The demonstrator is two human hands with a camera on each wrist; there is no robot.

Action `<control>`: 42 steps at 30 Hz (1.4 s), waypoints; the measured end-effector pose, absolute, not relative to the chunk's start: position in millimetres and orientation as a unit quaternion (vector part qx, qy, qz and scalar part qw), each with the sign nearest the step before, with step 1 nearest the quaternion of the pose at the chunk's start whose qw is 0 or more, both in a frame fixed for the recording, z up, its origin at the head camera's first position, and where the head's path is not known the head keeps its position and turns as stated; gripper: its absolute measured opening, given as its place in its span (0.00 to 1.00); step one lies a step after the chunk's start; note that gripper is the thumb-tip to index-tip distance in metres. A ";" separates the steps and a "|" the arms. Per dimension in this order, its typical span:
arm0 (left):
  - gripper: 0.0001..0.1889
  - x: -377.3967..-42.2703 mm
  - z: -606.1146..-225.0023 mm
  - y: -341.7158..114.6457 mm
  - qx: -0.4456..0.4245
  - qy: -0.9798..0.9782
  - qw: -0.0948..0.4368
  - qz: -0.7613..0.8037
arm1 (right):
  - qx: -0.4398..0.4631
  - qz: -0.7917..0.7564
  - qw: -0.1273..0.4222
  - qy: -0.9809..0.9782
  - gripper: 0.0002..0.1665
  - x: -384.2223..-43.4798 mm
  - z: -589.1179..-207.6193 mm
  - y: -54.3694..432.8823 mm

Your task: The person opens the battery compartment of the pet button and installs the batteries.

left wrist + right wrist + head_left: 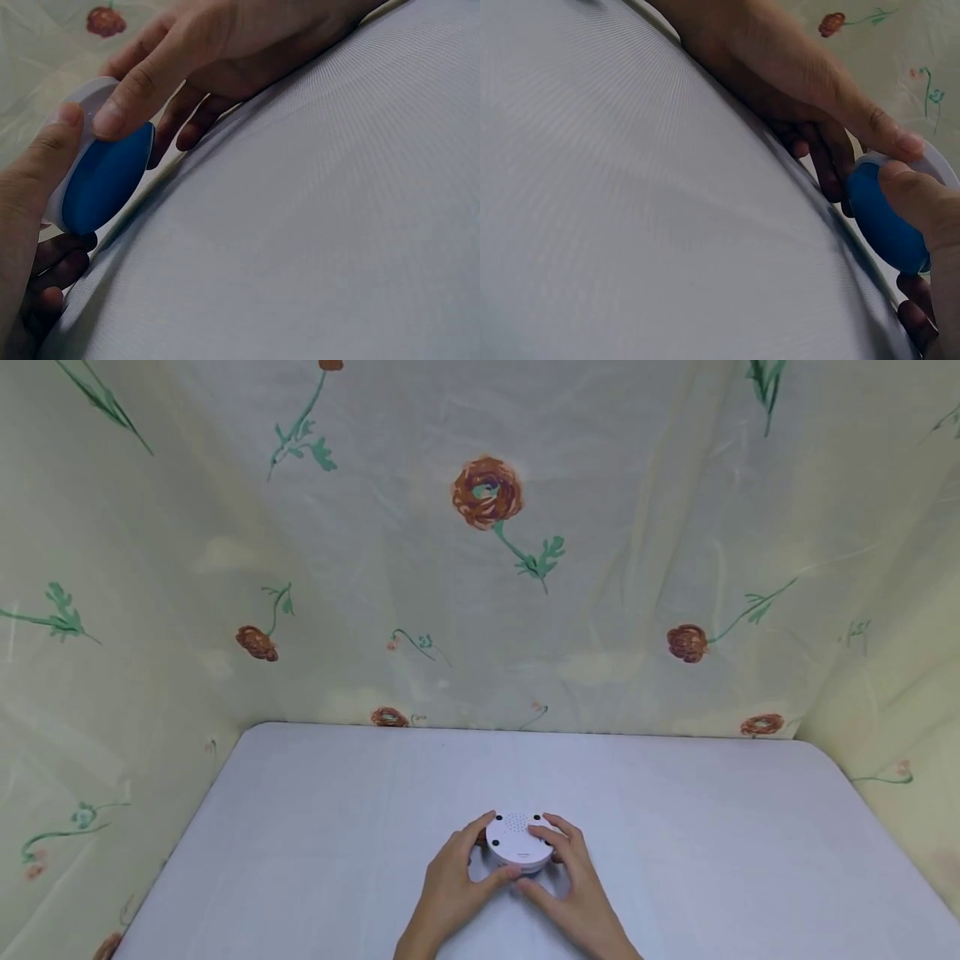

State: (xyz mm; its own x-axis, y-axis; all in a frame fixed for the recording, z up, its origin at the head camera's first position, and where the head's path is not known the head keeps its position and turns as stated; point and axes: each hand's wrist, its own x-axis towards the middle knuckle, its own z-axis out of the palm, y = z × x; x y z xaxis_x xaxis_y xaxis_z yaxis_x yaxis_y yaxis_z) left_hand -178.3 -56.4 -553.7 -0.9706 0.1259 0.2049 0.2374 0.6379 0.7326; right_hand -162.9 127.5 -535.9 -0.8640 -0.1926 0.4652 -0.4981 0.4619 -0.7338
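A small round white device (519,852) is held just over the table in the head view. Its upward face has a patch of small holes and dark round feet near the rim. The wrist views show its blue underside (109,180). My left hand (459,878) grips the left edge, thumb at the near rim. On the other edge, my right hand (573,883) grips it with its thumb at the near rim too, close to the left thumb. One right finger lies across the white face. Some fingertips are hidden beneath the device.
A white-covered table (337,810) with rounded far corners spreads around the hands. Behind it and on both sides hangs a pale curtain (585,635) printed with red-brown flowers and green stems.
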 end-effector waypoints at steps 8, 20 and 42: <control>0.40 -178.0 -556.4 -55.6 -0.105 -0.895 0.088 -0.424 | 0.202 0.504 0.169 -0.822 0.31 -160.0 -526.1 127.1; 0.48 -177.3 -555.5 -60.1 -0.153 -0.854 0.079 -0.492 | 0.106 0.555 0.065 -0.822 0.25 -163.1 -529.6 132.4; 0.30 -181.7 -556.9 -63.4 -0.217 -0.795 0.116 -0.553 | 0.112 0.557 0.039 -0.822 0.18 -169.8 -550.1 138.9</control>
